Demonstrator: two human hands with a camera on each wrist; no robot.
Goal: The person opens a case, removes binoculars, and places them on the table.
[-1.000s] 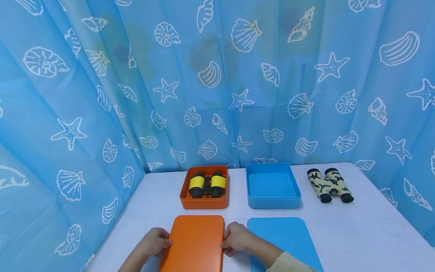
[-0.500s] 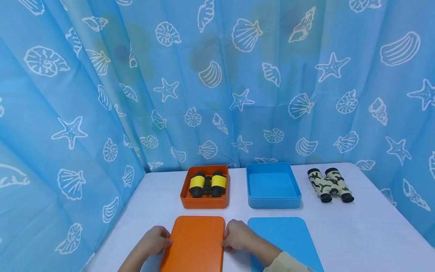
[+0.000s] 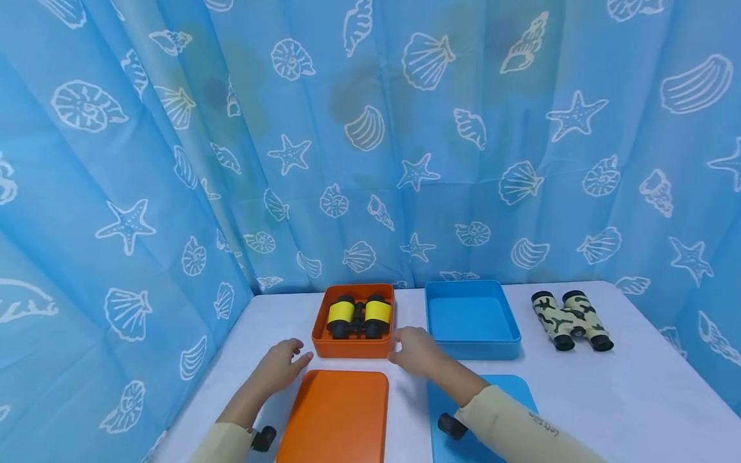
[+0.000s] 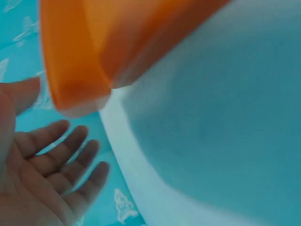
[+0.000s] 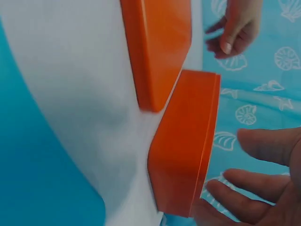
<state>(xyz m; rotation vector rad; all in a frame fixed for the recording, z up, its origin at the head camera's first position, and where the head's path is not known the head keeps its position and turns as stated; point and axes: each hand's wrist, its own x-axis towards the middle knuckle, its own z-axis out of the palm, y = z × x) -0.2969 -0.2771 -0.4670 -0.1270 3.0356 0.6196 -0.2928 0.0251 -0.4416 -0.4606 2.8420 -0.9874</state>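
An orange box [image 3: 353, 349] holds binoculars with yellow barrels [image 3: 377, 311]. In front of it lies a flat orange lid [image 3: 341, 418], with nobody holding it. My left hand [image 3: 280, 368] hovers off the box's near left corner, fingers spread; in the left wrist view its palm and fingers show apart from an orange corner. My right hand [image 3: 418, 352] is beside the box's right side. In the right wrist view its fingers [image 5: 244, 188] extend near the box's rim; whether they touch it I cannot tell.
To the right stands a blue box [image 3: 475, 350], with a blue lid [image 3: 463, 444] in front, partly under my right forearm. Camouflage binoculars [image 3: 573, 321] lie at the far right of the white table [image 3: 637, 399]. A shell-print curtain [image 3: 370, 161] hangs behind.
Both hands have let go of the orange lid's sides and moved forward to the orange box. The lid stays where it was. The head view has shifted slightly.
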